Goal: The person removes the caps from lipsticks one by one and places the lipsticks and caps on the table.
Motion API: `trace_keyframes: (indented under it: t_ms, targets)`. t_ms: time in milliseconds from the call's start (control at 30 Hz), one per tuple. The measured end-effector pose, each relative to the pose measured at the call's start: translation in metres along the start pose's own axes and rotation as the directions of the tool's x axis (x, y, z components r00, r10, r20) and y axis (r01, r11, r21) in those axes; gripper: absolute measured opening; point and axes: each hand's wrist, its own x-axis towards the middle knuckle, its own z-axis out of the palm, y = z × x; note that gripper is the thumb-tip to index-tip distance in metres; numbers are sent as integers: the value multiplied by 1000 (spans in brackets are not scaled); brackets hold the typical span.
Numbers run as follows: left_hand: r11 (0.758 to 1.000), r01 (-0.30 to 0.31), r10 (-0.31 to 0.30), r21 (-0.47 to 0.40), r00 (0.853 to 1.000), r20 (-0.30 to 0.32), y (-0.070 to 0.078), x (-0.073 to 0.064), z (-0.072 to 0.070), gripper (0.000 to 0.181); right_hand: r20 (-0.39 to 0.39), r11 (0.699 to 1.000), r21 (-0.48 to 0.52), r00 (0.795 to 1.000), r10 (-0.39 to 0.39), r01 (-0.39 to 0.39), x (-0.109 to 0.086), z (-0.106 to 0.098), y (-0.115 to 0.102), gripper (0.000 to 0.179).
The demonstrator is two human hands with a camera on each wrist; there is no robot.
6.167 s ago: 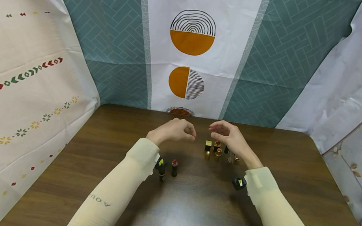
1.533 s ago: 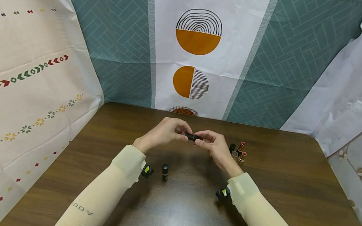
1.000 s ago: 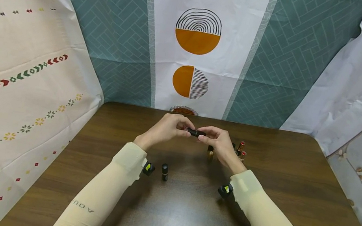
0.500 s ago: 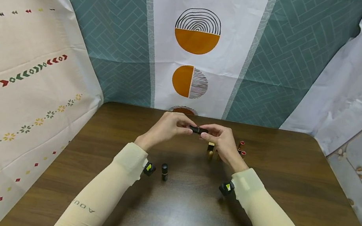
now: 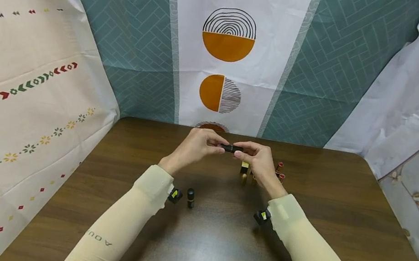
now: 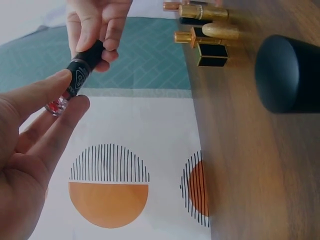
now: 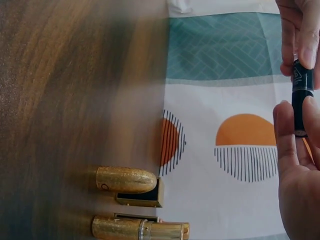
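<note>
Between both hands is a black lipstick (image 5: pixel 231 148), held level above the far part of the table. My left hand (image 5: pixel 199 147) pinches its printed end; in the left wrist view, a clear tip with red inside shows (image 6: pixel 56 106) behind the thumb and fingers. My right hand (image 5: pixel 259 158) pinches the plain black end between thumb and fingers, as the right wrist view shows the lipstick (image 7: pixel 301 97) from the other side. Another black lipstick tube (image 5: pixel 190 198) stands on the table right of the left wrist.
Behind and below the right hand are a gold-and-black square piece (image 5: pixel 244 168), a bullet-shaped gold cap (image 7: pixel 125 180), a gold tube (image 7: pixel 140 228) and uncapped red lipsticks (image 5: pixel 279 167), partly hidden. A patterned cloth (image 5: pixel 218 95) hangs at the table's far edge.
Earlier both hands were apart and held nothing, and a red-topped lipstick stood beside the left one; that spot is now bare. With the held lipstick, both hands have since drifted slightly away and right.
</note>
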Motion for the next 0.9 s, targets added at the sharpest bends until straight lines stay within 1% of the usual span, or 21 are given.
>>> trace_keyframes:
  t_ms: [267, 433, 533, 667, 700, 767, 867, 900]
  targets:
    - [1000, -13, 13, 1, 1000, -2, 1, 0, 2, 23, -6, 999, -40, 1000, 2, -2, -1, -3, -2, 26]
    - [999, -36, 36, 2, 999, -7, 1, 0, 3, 23, -7, 998, -65, 1000, 1, -2, -2, -5, -2, 26]
    - [999, -50, 50, -12, 999, -11, 0, -1, 2, 23, 5, 999, -40, 1000, 9, -8, -2, -7, -3, 27]
    - [998, -60, 60, -28, 998, 1, -1, -3, -2, 24, 47, 1000, 13, 999, 12, -13, -1, -12, -3, 30]
    - [998, -55, 55, -28, 998, -6, -2, -3, -4, 24, 41, 1000, 17, 999, 14, -14, -1, -15, -3, 31]
    - [999, -25, 24, -28, 999, -37, -2, -5, -10, 23, 13, 999, 42, 1000, 13, -13, -1, -23, -1, 31]
    - [999, 20, -22, -26, 995, -93, -3, -7, -19, 21, -58, 998, 63, 998, 9, -6, -4, -37, 2, 28]
    - [999, 29, -31, -26, 994, -105, -4, -7, -22, 21, -72, 998, 64, 997, 6, -2, -5, -40, 3, 27]
